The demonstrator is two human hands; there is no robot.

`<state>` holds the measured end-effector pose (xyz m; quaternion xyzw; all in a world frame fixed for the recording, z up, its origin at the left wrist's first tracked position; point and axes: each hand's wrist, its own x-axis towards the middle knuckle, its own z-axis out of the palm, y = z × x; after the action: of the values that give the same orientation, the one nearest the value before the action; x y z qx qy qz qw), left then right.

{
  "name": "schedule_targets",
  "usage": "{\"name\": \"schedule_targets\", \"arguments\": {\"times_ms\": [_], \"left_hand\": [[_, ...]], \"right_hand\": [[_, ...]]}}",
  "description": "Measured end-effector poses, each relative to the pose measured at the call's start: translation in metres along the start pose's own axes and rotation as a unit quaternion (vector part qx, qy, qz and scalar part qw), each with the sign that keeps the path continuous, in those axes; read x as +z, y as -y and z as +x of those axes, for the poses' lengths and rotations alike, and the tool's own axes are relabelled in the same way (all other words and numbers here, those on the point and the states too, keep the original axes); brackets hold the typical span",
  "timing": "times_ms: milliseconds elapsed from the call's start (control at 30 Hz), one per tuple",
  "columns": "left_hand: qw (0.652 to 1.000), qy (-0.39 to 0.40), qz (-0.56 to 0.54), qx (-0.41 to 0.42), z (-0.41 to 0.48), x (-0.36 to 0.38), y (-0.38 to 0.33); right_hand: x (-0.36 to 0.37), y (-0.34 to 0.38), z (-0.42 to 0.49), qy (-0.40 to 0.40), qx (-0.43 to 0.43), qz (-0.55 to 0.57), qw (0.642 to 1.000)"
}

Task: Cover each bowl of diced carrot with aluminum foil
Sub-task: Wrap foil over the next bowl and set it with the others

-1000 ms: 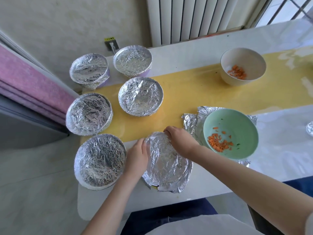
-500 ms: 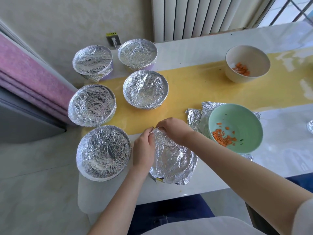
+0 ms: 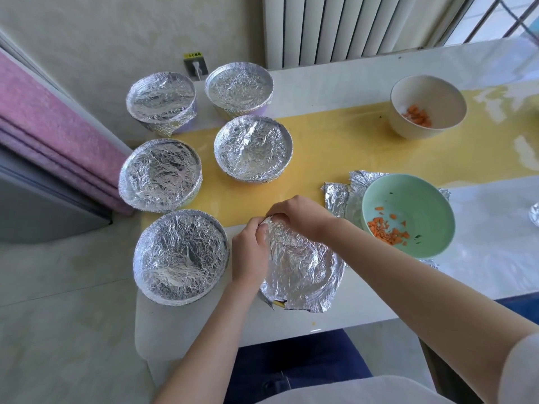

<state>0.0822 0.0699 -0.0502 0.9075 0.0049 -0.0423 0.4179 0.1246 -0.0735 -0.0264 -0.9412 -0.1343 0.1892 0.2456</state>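
- Pinching foil (image 3: 303,263) just left of green bowl (image 3: 423,211): left hand (image 3: 250,252) and right hand (image 3: 300,217), fingers curled on it.
- 5 covered bowls (image 3: 180,255) farther left.

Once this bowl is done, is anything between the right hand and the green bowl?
Nothing visible. The right hand pinches the near bowl's foil; only a flat foil sheet lies between it and the green bowl.
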Motion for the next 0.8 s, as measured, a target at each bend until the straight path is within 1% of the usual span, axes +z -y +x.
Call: {"name": "schedule_targets", "arguments": {"times_ms": [100,200,333,400,500,600,800], "left_hand": [[1.000,-0.020,0.004,0.005,-0.002,0.001,0.001],[0.999,-0.033,0.006,0.010,-0.005,0.002,0.001],[0.999,-0.033,0.009,0.013,-0.008,0.003,-0.001],[0.999,-0.034,0.013,0.013,-0.009,0.002,0.000],[0.999,-0.033,0.015,0.016,-0.010,0.001,-0.001],[0.999,-0.029,0.019,0.025,-0.012,0.001,-0.002],[0.999,-0.040,0.022,0.027,-0.017,0.000,-0.003]], "right_hand": [[0.001,-0.008,-0.008,-0.016,0.019,0.039,0.999],[0.007,-0.019,-0.017,-0.059,0.019,0.068,0.996],[0.013,-0.019,-0.020,-0.091,0.005,0.055,0.994],[0.010,-0.016,-0.019,-0.082,0.010,0.044,0.996],[0.002,-0.008,-0.018,-0.025,0.026,-0.005,0.999],[0.001,0.004,-0.018,0.000,0.009,-0.015,1.000],[0.007,0.005,-0.018,-0.024,0.013,-0.032,0.999]]}}
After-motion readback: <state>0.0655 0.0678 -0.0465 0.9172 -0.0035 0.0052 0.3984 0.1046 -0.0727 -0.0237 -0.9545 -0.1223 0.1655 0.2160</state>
